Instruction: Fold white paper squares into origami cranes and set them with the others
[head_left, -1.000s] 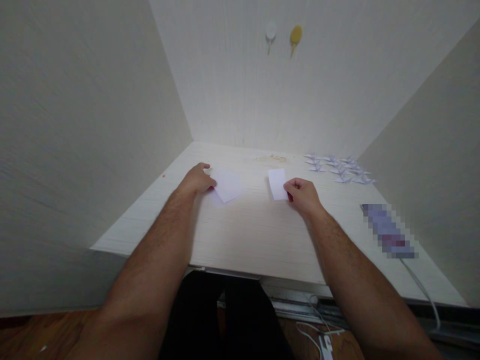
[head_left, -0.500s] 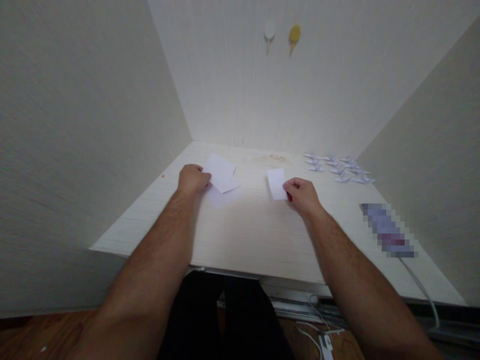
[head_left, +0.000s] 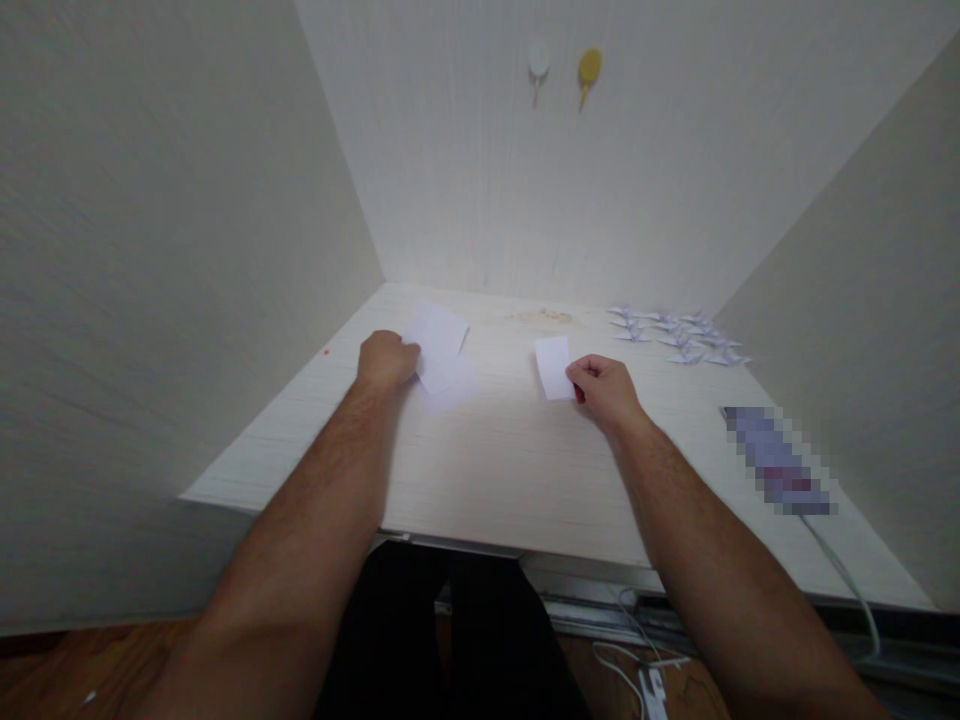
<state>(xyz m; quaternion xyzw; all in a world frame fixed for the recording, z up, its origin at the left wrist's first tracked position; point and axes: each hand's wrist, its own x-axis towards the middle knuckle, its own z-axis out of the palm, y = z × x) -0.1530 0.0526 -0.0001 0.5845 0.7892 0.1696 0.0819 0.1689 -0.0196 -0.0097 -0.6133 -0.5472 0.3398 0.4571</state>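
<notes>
My left hand is closed on the corner of a small white paper sheet, which it holds lifted a little off the pale wooden desk. Under that sheet lie more white sheets flat on the desk. My right hand is closed in a pinch on the right edge of a second small white paper, which stands nearly upright just above the desk.
Several small folded paper cranes lie at the desk's back right. A blurred-out object with a white cable lies near the right edge. Walls enclose the desk on three sides; two hooks hang on the back wall.
My left hand took hold of a sheet from the stack and raised it off the desk, tilting it upward. My right hand and its paper stayed almost still.
</notes>
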